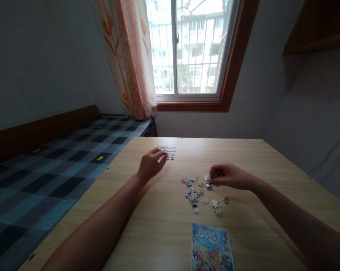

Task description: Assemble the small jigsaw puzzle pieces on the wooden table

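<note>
My left hand (152, 163) reaches over the far left part of the table, thumb and fingers closed together at the tips beside small jigsaw pieces set out in rows (172, 153). Anything between those fingertips is too small to make out. At the right, my right hand (228, 175) has its fingers curled, the thumb near the index finger. It is just above the right side of a scattered group of loose jigsaw pieces (192, 195). A pale piece (206, 177) lies by its fingertips; whatever they may hold is hidden.
A blue picture sheet lettered "Bluey" (212, 246) lies near me on the wooden table (158, 233). Several pale pieces (215, 204) and a red piece (226, 200) lie between it and my right hand. A checked bed (59, 158) stands left; a window (196, 49) and curtain (133, 60) are beyond.
</note>
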Demonstrator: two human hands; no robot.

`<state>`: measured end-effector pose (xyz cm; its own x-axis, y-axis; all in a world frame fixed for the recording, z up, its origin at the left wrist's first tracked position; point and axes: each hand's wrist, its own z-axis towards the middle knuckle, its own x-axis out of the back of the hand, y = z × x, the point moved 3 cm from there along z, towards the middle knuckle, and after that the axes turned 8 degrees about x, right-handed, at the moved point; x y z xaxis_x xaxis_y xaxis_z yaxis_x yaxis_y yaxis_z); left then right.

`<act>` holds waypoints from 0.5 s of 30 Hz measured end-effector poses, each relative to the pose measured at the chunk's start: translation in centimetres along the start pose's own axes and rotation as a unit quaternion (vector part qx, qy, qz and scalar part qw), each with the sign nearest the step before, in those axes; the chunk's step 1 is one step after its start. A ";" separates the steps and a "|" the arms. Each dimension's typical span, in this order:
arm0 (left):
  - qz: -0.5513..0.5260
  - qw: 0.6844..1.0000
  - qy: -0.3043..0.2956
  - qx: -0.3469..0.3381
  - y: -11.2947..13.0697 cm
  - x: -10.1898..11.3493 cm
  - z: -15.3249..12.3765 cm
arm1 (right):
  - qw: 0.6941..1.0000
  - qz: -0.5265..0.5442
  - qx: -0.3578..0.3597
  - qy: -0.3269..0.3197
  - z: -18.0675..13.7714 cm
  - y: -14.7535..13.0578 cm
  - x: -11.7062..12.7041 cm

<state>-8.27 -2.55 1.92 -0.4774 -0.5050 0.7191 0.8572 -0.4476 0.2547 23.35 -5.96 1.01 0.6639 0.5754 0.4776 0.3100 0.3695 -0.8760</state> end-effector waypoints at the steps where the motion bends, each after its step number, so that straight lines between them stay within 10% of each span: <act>1: -0.016 0.999 -0.006 -0.050 2.2 -0.2 -0.3 | 1.000 0.009 0.005 0.025 0.2 0.1 -0.3; 7: -0.050 0.983 -0.038 -0.173 11.1 -1.3 -2.8 | 0.987 0.104 -0.005 0.121 0.9 0.3 -2.0; 15: -0.037 0.980 -0.043 -0.190 11.7 -1.6 -3.7 | 0.981 0.140 -0.014 0.132 1.1 0.6 -3.6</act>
<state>1.78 -9.76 1.35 -0.5031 -0.4045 0.7637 0.6799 -0.7307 0.0609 20.41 -7.01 -1.13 0.8774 0.4419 0.1870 0.1064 0.2008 -0.9738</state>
